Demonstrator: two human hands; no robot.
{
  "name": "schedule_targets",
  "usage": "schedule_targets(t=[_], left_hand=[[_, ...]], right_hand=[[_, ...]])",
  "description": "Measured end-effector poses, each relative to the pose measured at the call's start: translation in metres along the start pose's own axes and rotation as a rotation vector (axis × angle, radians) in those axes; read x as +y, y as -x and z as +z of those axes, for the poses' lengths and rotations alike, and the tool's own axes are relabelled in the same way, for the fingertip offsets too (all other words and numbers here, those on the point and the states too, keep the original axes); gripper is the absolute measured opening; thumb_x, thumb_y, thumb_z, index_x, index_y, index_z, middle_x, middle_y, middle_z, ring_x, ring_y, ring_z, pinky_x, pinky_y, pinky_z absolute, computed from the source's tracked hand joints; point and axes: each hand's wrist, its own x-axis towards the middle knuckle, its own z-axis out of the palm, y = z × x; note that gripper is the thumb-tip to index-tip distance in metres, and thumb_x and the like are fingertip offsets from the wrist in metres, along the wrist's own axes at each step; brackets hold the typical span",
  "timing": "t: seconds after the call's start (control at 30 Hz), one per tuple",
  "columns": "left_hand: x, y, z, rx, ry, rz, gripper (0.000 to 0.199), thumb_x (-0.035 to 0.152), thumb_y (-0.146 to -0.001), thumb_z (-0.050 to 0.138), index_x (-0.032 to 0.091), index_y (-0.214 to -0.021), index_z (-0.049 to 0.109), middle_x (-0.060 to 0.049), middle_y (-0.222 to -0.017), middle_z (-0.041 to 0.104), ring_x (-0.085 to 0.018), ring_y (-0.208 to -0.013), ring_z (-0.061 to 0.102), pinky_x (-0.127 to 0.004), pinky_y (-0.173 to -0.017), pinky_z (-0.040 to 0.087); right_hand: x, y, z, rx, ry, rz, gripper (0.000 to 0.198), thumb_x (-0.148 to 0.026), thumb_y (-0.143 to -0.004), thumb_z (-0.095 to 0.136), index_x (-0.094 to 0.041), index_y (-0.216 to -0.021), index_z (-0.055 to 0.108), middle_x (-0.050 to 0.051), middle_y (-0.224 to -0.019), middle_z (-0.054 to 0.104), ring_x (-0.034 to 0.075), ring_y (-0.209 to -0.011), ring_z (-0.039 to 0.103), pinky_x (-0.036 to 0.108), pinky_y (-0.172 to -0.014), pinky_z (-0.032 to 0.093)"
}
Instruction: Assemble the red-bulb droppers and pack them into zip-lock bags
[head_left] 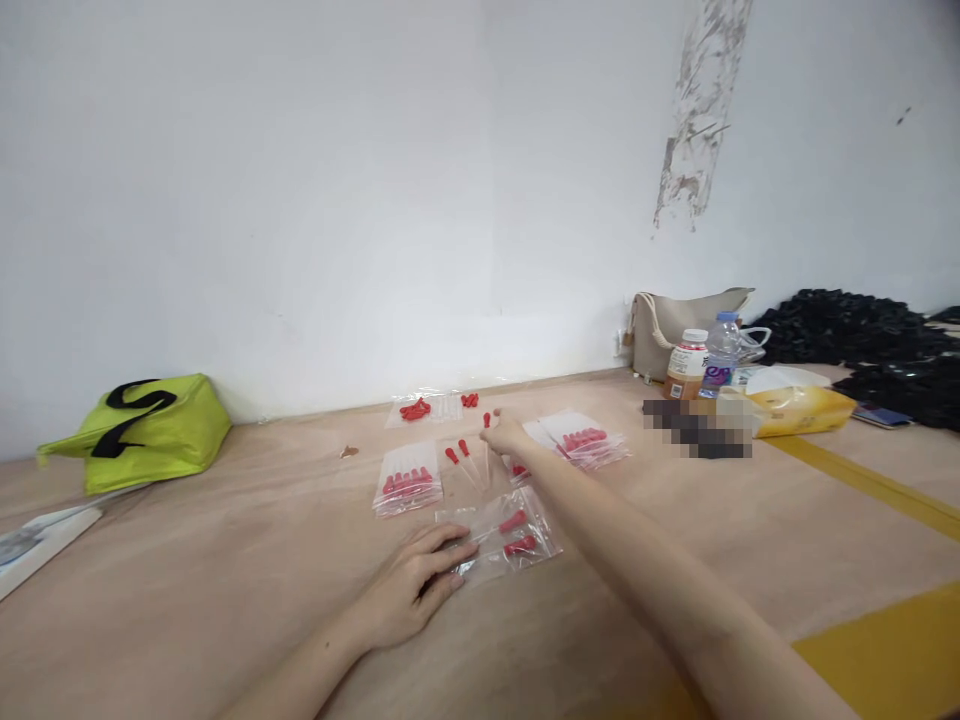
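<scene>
My left hand [411, 585] lies on the open end of a clear plastic bag [491, 563], fingers stretched and apart, fingertips pressing on it. Inside that bag are two droppers with red bulbs [514, 521]. Farther out, my right hand [504, 434] is closed in a pinch on a dropper [487, 420], its red bulb showing above the fingertips and its clear stem below. Just left of it, two loose droppers [463, 448] lie side by side on the table. Part of another red bulb shows under my right wrist.
Stacks of filled dropper bags lie at left [409, 482] and right [589, 440]. Behind are loose red bulbs [415, 410] on plastic. A lime-green bag [161, 435] stands far left. Two bottles [686, 362], a beige bag [660, 315] and a yellow tissue pack [806, 408] stand right.
</scene>
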Motion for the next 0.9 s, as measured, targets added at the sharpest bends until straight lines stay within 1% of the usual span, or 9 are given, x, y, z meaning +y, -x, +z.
schedule_targets(t=[0.1,0.17,0.27,0.37,0.47,0.6,0.67,0.73,0.9], left_hand=[[-0.001,0.000,0.001,0.006,-0.002,-0.002,0.035,0.030,-0.089,0.037,0.031,-0.124,0.043,-0.002,-0.128,0.042,-0.020,-0.116,0.040,-0.037,-0.097,0.034],[-0.002,-0.001,0.001,0.014,0.009,-0.001,0.035,0.030,-0.089,0.038,0.031,-0.124,0.043,-0.002,-0.128,0.043,-0.020,-0.116,0.040,-0.038,-0.097,0.034],[-0.004,-0.001,0.002,0.011,0.019,-0.005,0.036,0.030,-0.089,0.038,0.031,-0.124,0.042,-0.002,-0.129,0.042,-0.021,-0.117,0.039,-0.039,-0.097,0.034],[-0.006,-0.001,0.003,0.004,0.023,-0.015,0.036,0.030,-0.089,0.038,0.031,-0.125,0.042,-0.002,-0.129,0.041,-0.021,-0.117,0.038,-0.039,-0.098,0.033],[-0.005,-0.001,0.003,0.003,0.036,-0.009,0.036,0.030,-0.089,0.037,0.031,-0.125,0.042,-0.003,-0.129,0.042,-0.021,-0.117,0.039,-0.040,-0.097,0.033],[-0.001,-0.002,0.000,0.005,0.045,-0.008,0.036,0.028,-0.089,0.038,0.030,-0.124,0.042,-0.003,-0.128,0.043,-0.021,-0.116,0.039,-0.039,-0.097,0.034],[0.000,-0.002,-0.001,-0.002,0.044,-0.010,0.036,0.028,-0.089,0.038,0.030,-0.125,0.042,-0.003,-0.128,0.042,-0.020,-0.116,0.040,-0.038,-0.097,0.034],[0.001,-0.002,-0.001,-0.003,0.043,-0.007,0.036,0.028,-0.089,0.038,0.030,-0.125,0.041,-0.003,-0.129,0.042,-0.020,-0.116,0.040,-0.038,-0.097,0.034],[-0.001,-0.002,-0.001,-0.002,0.035,-0.019,0.038,0.030,-0.089,0.038,0.030,-0.126,0.039,-0.002,-0.129,0.042,-0.020,-0.118,0.038,-0.037,-0.098,0.032]], right_hand=[[0.017,0.023,-0.037,0.068,-0.104,0.022,0.042,-0.014,-0.074,0.046,-0.016,-0.115,0.033,-0.004,-0.062,0.052,0.009,-0.047,0.053,0.019,-0.045,0.042],[0.032,0.045,-0.061,0.139,-0.169,0.015,0.041,-0.017,-0.073,0.044,-0.020,-0.111,0.030,-0.008,-0.058,0.046,0.008,-0.043,0.051,0.018,-0.041,0.040],[0.052,0.080,-0.085,0.230,-0.428,-0.021,0.040,-0.026,-0.067,0.054,-0.021,-0.100,0.032,-0.011,-0.055,0.044,0.009,-0.041,0.049,0.019,-0.039,0.040],[0.064,0.103,-0.088,0.238,-0.577,-0.019,0.047,-0.034,-0.063,0.061,-0.022,-0.097,0.030,-0.010,-0.058,0.047,0.010,-0.045,0.051,0.022,-0.043,0.045],[0.069,0.110,-0.078,0.221,-0.670,-0.007,0.052,-0.038,-0.061,0.065,-0.023,-0.095,0.028,-0.009,-0.060,0.049,0.011,-0.050,0.054,0.026,-0.048,0.049],[0.072,0.113,-0.065,0.063,-0.748,0.012,0.047,-0.044,-0.064,0.062,-0.024,-0.092,0.031,-0.006,-0.065,0.052,0.012,-0.055,0.058,0.030,-0.057,0.051],[0.074,0.117,-0.065,-0.040,-0.732,0.038,0.041,-0.046,-0.066,0.059,-0.023,-0.089,0.034,-0.004,-0.068,0.054,0.013,-0.059,0.059,0.031,-0.061,0.051],[0.075,0.120,-0.067,-0.117,-0.610,0.013,0.034,-0.043,-0.066,0.059,-0.021,-0.084,0.041,-0.002,-0.069,0.056,0.013,-0.062,0.059,0.030,-0.063,0.050],[0.074,0.124,-0.072,-0.135,-0.119,-0.200,0.015,-0.027,-0.064,0.063,-0.017,-0.075,0.060,0.001,-0.070,0.057,0.012,-0.061,0.052,0.024,-0.057,0.043]])
